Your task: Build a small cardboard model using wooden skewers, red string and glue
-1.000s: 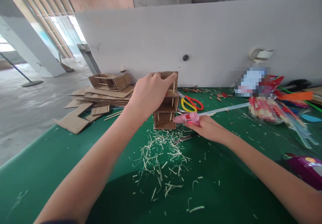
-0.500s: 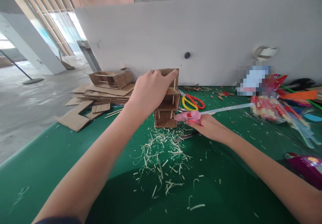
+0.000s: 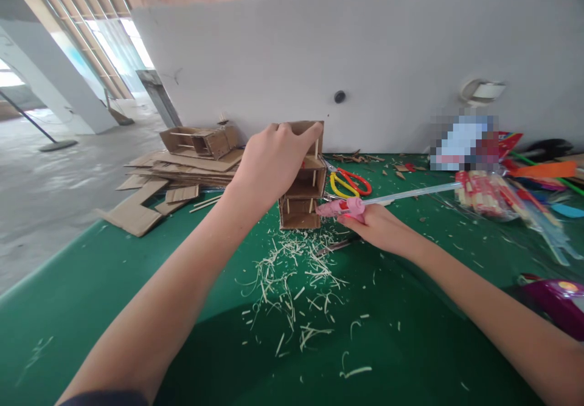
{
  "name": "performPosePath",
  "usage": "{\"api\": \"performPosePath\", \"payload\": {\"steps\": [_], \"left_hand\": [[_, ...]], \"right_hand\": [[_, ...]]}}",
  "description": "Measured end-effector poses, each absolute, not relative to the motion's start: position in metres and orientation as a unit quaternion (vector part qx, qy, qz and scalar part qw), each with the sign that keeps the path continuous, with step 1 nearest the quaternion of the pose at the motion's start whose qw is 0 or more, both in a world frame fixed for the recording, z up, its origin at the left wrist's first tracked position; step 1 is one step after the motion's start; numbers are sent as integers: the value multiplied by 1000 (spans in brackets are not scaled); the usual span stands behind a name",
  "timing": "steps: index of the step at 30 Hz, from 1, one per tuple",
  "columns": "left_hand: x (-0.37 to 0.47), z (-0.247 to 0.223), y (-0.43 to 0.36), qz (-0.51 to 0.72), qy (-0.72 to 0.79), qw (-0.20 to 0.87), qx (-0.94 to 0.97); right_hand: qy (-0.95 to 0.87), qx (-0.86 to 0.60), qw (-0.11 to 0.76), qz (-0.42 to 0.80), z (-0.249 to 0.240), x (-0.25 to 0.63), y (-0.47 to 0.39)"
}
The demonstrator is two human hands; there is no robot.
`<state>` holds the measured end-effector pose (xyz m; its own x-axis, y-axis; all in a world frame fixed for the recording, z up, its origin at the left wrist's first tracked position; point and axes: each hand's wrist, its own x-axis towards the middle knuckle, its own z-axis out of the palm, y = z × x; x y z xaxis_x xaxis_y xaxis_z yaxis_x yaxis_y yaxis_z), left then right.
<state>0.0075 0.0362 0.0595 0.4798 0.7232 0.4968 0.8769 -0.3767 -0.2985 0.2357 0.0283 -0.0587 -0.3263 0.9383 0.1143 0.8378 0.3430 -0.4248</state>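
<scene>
A small cardboard shelf (image 3: 298,214) with stacked compartments and thin sticks inside stands upright on the green table. My left hand (image 3: 274,159) grips its upper part, fingers over the top edge. My right hand (image 3: 381,226) is closed around a pink glue gun (image 3: 342,207), with a long clear glue stick (image 3: 410,194) coming out of its back. The gun's nozzle is at the right side of the lowest compartment; whether it touches the cardboard I cannot tell.
Pale shavings (image 3: 292,272) lie in front of the shelf. Scissors (image 3: 349,182) rest behind it. Cardboard pieces (image 3: 182,171) and another cardboard box (image 3: 201,141) are at the left. Bagged sticks (image 3: 483,193) and a purple tool (image 3: 554,302) are at the right.
The camera view has shifted slightly. Both hands, the shelf and the glue gun hold nearly the same positions.
</scene>
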Motion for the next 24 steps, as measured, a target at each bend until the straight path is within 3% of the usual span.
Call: {"api": "performPosePath", "payload": {"steps": [12, 24], "left_hand": [[9, 62, 35, -119, -490, 289, -814], [5, 66, 35, -172, -458, 218, -845]], "right_hand": [[-797, -557, 202, 122, -49, 244, 25], [-573, -738, 332, 127, -47, 302, 48]]}}
